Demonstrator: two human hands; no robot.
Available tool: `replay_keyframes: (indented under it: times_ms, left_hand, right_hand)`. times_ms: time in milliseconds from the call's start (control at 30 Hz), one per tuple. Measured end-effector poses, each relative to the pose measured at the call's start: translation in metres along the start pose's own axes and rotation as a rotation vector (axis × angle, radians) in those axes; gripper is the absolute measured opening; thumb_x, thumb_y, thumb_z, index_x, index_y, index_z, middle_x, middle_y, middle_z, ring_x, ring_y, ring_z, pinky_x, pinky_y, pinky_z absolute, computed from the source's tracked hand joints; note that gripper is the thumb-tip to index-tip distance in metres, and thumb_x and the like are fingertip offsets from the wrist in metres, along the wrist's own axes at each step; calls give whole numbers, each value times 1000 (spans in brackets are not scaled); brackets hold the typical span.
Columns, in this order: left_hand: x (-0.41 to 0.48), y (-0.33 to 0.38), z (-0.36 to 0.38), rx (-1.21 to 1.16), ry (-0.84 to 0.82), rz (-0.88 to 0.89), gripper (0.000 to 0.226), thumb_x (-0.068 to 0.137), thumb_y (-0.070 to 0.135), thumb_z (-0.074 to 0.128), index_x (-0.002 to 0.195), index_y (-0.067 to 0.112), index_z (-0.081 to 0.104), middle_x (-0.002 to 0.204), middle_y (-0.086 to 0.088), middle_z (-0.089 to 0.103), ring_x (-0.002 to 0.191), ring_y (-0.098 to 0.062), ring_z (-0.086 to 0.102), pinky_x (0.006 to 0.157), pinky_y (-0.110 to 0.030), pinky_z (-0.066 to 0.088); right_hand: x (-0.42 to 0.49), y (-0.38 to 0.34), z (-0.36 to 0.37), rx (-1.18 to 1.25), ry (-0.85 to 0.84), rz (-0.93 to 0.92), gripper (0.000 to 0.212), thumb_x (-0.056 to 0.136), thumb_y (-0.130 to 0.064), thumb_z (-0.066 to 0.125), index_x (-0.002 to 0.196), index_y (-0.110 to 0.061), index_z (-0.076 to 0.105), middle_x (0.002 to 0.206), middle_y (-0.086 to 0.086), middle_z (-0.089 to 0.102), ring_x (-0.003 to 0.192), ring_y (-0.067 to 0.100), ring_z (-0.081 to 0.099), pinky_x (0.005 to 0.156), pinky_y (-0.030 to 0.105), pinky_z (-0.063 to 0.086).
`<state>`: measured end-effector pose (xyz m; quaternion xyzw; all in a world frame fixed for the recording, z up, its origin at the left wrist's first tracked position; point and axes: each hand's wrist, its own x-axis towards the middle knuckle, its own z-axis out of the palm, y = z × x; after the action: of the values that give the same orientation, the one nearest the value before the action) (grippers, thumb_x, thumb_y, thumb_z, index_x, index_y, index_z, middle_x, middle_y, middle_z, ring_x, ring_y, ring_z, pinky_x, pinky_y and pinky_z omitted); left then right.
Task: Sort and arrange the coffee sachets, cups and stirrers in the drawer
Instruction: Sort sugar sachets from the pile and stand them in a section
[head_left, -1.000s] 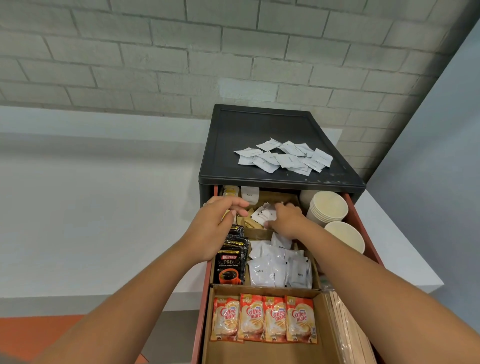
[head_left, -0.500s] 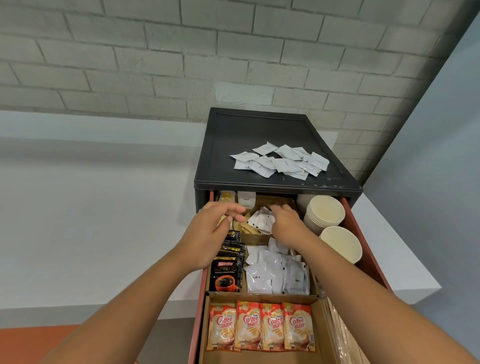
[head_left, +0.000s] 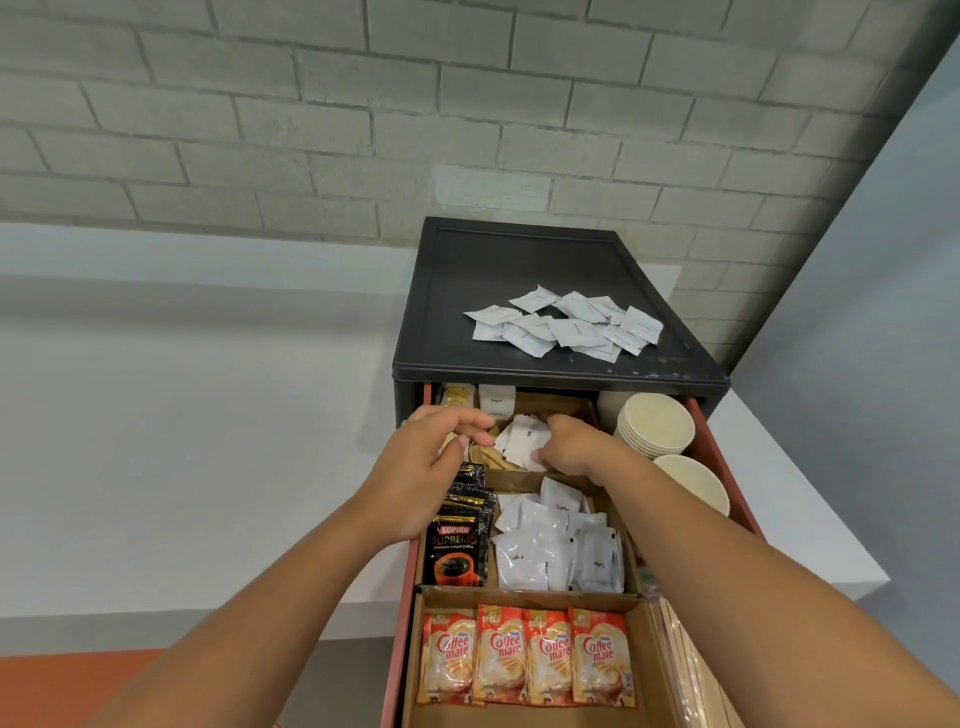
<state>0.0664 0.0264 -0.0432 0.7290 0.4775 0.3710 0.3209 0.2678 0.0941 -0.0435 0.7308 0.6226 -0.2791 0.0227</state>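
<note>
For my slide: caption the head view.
Right hand grips white sachets in the drawer, left hand alongside, stacked cups nearby.

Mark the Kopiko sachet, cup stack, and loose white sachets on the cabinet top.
Kopiko sachet (head_left: 457, 551), head view, front label.
cup stack (head_left: 657, 423), head view, inside of the top cup.
loose white sachets (head_left: 574, 332), head view, a sachet mid-pile.

Up top you've got a grey-painted brick wall (head_left: 311, 104) filling the frame. A plain white ledge (head_left: 182, 415) runs across the left and middle. There's a strip of orange floor (head_left: 62, 686) lower left and a smooth pale blue-grey wall (head_left: 893, 260) on the right.
</note>
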Motion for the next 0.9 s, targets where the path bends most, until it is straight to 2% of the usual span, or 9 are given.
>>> replay_keyframes:
  times_ms: [100, 167, 233, 267, 400, 533, 633, 733, 900]
  left_hand:
    - [0, -1, 0, 4, 0, 3, 42, 103, 11, 42, 108, 52, 54, 105, 25, 65, 122, 6, 43, 101, -15, 32]
    - [0, -1, 0, 7, 1, 2, 43, 103, 12, 42, 108, 53, 53, 105, 26, 65, 121, 9, 42, 98, -11, 29]
    - [0, -1, 0, 13, 1, 3, 43, 103, 12, 42, 108, 54, 52, 105, 26, 66, 120, 10, 42, 97, -8, 28]
    - [0, -2, 0, 13, 0, 4, 44, 103, 12, 42, 108, 54, 52, 105, 26, 66, 120, 10, 42, 96, -8, 28]
    - [1, -1, 0, 7, 1, 4, 45, 103, 10, 42, 108, 53, 53, 104, 27, 65, 120, 10, 42, 97, -8, 28]
    - [0, -1, 0, 5, 8, 12, 43, 103, 9, 42, 110, 50, 55, 104, 25, 66, 121, 6, 44, 101, -14, 31]
    - [0, -1, 0, 9, 5, -2, 40, 103, 10, 42, 112, 46, 57, 105, 26, 64, 122, 5, 44, 104, -20, 32]
    - [0, 0, 0, 13, 2, -8, 38, 103, 11, 42, 113, 43, 59, 105, 28, 63, 122, 5, 43, 105, -22, 32]
    - [0, 0, 1, 10, 1, -4, 38, 103, 12, 42, 111, 46, 58, 105, 26, 64, 123, 3, 43, 106, -24, 32]
  right_hand:
    - [2, -1, -2, 22, -5, 12, 67, 94, -22, 60, 150, -12, 26, 150, 14, 34, 132, 31, 41, 104, 36, 40]
    - [4, 1, -3, 83, -21, 24, 63, 91, -17, 59, 146, -11, 31, 138, 13, 44, 121, 29, 48, 96, 36, 46]
    - [5, 2, -2, 155, -21, 30, 61, 88, -23, 60, 143, -9, 34, 121, 9, 48, 109, 24, 50, 87, 34, 47]
    - [6, 3, -1, 174, -17, 32, 63, 89, -27, 61, 143, -9, 34, 120, 8, 48, 108, 24, 50, 86, 33, 46]
    - [9, 3, -2, 82, -15, 29, 78, 88, -40, 67, 148, -9, 28, 149, 10, 38, 132, 29, 41, 101, 35, 41]
    - [9, 1, -3, 5, -17, 16, 77, 87, -47, 66, 146, -10, 33, 146, 10, 41, 127, 28, 45, 92, 32, 40]
    - [10, -1, 3, -23, -7, 12, 76, 88, -50, 63, 147, -13, 32, 149, 14, 34, 128, 30, 45, 101, 36, 42]
    - [9, -2, 8, -58, 24, 32, 79, 88, -51, 62, 149, -15, 28, 155, 16, 21, 136, 34, 34, 110, 42, 36]
    - [10, -2, 17, -23, 88, 55, 81, 86, -50, 66, 148, -16, 27, 153, 14, 25, 140, 34, 22, 109, 41, 29]
